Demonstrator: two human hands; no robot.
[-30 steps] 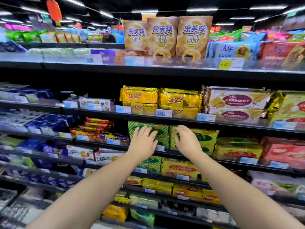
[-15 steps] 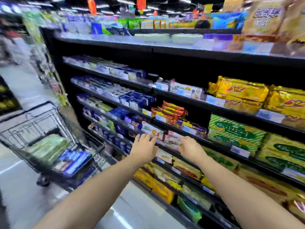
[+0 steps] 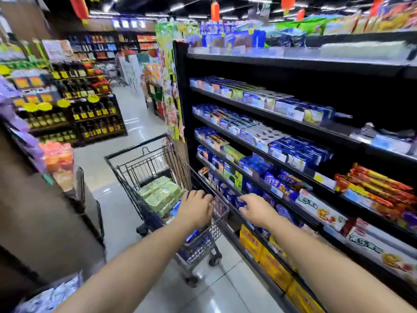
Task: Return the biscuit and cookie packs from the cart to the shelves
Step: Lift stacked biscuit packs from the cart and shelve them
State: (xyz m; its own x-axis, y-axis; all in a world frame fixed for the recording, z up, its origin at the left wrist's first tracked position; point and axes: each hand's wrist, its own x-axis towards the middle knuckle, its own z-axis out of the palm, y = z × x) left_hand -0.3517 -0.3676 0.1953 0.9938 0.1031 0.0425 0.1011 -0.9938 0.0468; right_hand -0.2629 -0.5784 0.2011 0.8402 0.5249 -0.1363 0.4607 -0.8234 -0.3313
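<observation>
head view: both arms reach out over the aisle. the left hand hovers above the cart, fingers loosely spread and empty. the right hand hangs beside the shelves, fingers apart, holding nothing. green biscuit packs lie in the cart basket, with blue packs under the left wrist.

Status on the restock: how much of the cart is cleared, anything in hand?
Done: cannot tell from this view how much has been shelved. In hand: nothing; the left hand is over the black wire shopping cart, and the right hand is empty, open near the shelf edge. Left: pale green wrapped packs and blue packs in the cart must go to the black store shelves.
</observation>
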